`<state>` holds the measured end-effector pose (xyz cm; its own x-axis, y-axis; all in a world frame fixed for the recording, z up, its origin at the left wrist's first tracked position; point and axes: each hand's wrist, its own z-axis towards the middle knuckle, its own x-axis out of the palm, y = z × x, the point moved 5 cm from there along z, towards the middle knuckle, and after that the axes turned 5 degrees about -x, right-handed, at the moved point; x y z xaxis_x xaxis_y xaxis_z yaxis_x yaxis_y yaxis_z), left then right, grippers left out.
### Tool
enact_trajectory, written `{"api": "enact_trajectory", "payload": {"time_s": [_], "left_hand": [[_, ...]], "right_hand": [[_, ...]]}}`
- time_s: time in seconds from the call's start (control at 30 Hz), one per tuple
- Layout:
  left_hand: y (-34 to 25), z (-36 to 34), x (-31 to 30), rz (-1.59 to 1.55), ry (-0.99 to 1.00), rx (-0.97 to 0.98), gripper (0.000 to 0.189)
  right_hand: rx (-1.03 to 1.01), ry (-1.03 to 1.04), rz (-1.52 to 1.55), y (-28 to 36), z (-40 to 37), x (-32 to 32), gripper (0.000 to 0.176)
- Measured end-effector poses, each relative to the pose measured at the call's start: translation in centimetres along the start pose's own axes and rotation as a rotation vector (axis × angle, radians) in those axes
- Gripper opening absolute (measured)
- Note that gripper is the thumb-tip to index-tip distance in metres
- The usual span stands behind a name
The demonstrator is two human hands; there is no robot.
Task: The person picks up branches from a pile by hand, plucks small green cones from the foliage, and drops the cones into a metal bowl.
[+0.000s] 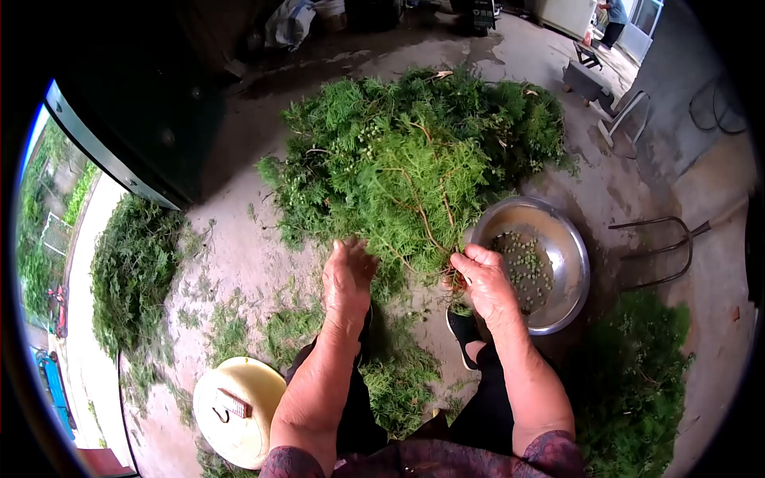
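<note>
My right hand [485, 280] is closed on the reddish stems of a leafy evergreen branch [422, 195], its flat green sprays spreading up and away to the left. Just left of the branch, my left hand [348, 275] is raised with thumb and fingers apart, and I see nothing in it; its fingers are slightly blurred. Beyond both hands lies a big heap of cut evergreen branches [335, 131], some bearing small pale green cones. Beside my right hand stands a wide metal basin [570, 275] with many small green cones [522, 263] at its bottom.
A pale yellow round lid or basin [215, 430], with a small striped object [234, 403] on it, lies at lower left. More greenery is piled at left [135, 271] and lower right [637, 366]. A metal-pronged fork [677, 247] lies at right. Far off, a person [613, 20] stands near a doorway.
</note>
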<state>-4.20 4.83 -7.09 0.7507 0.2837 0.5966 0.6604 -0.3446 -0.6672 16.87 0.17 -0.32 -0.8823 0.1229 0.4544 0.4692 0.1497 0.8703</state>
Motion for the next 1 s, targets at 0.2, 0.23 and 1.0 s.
{"api": "enact_trajectory", "payload": {"time_s": [0.2,0.23,1.0], "left_hand": [[2.9,-7.8,1.3,0.225,0.004,-0.118,0.023],[3.0,-9.4,2.1,0.232,0.092,-0.126,0.023],[-5.8,-23.8,-4.8,0.310,0.376,-0.331,0.012]], "right_hand": [[0.023,-0.142,0.163,-3.1,-2.7,0.5,0.008],[0.044,-0.130,0.181,-3.6,-3.3,0.9,0.009],[0.301,0.084,-0.234,-13.3,-16.6,2.3,0.020]]}}
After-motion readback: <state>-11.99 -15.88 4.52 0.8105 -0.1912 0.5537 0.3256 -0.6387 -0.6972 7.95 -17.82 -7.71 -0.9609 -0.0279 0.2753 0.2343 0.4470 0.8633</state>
